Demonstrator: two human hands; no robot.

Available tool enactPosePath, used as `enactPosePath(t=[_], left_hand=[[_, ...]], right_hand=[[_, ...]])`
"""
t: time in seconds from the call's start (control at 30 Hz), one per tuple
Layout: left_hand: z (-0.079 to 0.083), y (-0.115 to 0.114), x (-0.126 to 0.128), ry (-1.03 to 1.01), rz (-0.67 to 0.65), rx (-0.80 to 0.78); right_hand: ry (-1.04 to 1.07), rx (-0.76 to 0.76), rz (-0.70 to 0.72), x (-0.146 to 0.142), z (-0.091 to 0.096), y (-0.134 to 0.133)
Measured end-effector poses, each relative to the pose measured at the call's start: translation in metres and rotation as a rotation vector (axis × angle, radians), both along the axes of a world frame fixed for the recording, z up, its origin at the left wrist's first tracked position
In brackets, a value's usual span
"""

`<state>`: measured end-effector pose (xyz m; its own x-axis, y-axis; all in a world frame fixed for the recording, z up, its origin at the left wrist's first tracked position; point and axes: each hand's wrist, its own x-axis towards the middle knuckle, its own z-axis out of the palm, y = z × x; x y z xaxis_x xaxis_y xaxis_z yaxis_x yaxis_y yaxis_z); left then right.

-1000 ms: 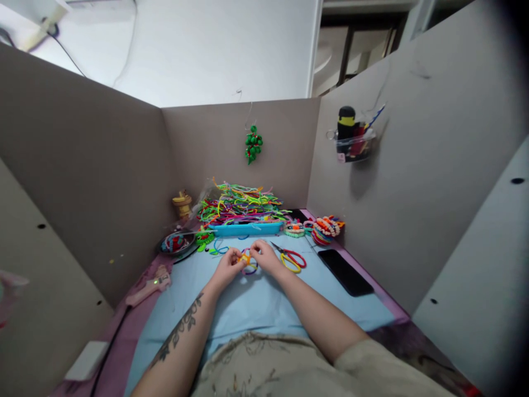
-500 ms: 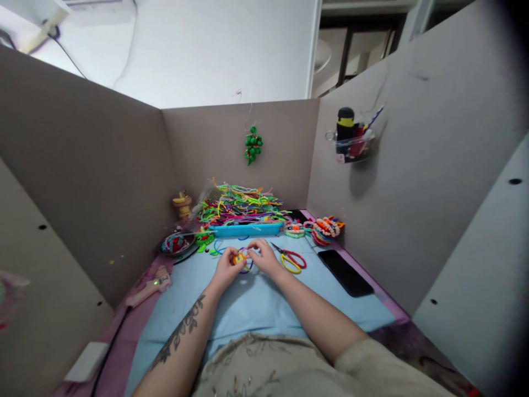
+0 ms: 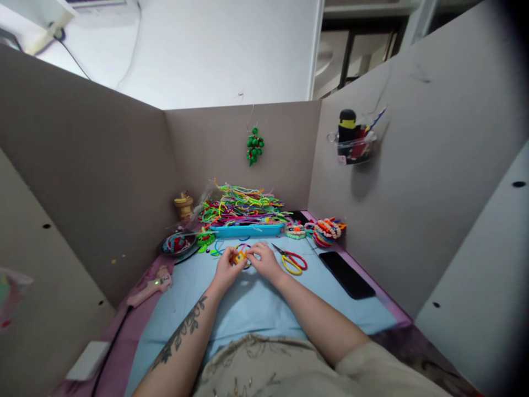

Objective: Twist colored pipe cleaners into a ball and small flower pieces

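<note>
My left hand (image 3: 227,268) is closed around a small orange-yellow pipe-cleaner piece (image 3: 239,257), pinching it between thumb and fingers. Purple and blue pipe cleaners curve out around this piece. My right hand (image 3: 265,261) meets it from the other side, fingertips pinched together at its edge on a pipe cleaner. The fingers hide part of the work. Just right of my right hand lie scissors (image 3: 292,260) with red and yellow handles, blades parted.
Behind my hands stands a blue tray (image 3: 248,231) heaped with colourful pipe cleaners (image 3: 243,204). At right are a black phone (image 3: 346,274) and a striped pipe-cleaner figure (image 3: 325,232). A pink glue gun (image 3: 152,288), a dark bowl (image 3: 178,245) and a green figure (image 3: 205,238) sit at left. Grey panels enclose the table.
My right fingertips have come slightly down and closer against the orange-yellow piece, and the purple loop around it has turned. My left hand keeps its hold. The view has shifted slightly.
</note>
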<state>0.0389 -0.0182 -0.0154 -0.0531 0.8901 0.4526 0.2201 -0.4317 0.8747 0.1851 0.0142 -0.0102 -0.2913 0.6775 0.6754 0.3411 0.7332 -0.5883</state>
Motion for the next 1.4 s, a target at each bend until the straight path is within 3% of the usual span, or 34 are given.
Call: enactPosePath(t=[0.33,0.8,0.93,1.07,1.2,1.4], left_hand=[[-0.003,0.002,-0.002,0.014,-0.006,0.009],[-0.004,0.0,0.0,0.155,0.0,0.037],[-0.002,0.001,-0.003,0.039,0.122,0.057],[0.001,0.001,-0.006,-0.024,0.23,0.073],[0.0,0.001,-0.002,0.012,0.127,0.031],[-0.004,0.001,0.003,-0.063,0.019,-0.04]], right_hand=[[0.039,-0.025,0.012,0.0,-0.001,-0.001],[-0.177,-0.072,0.048,0.0,0.001,0.002],[-0.116,-0.103,0.017,-0.002,-0.005,0.009],[0.024,-0.111,-0.099,-0.001,-0.009,0.014],[0.065,-0.115,-0.172,-0.002,-0.012,0.015],[0.015,-0.143,-0.101,-0.008,-0.012,0.008]])
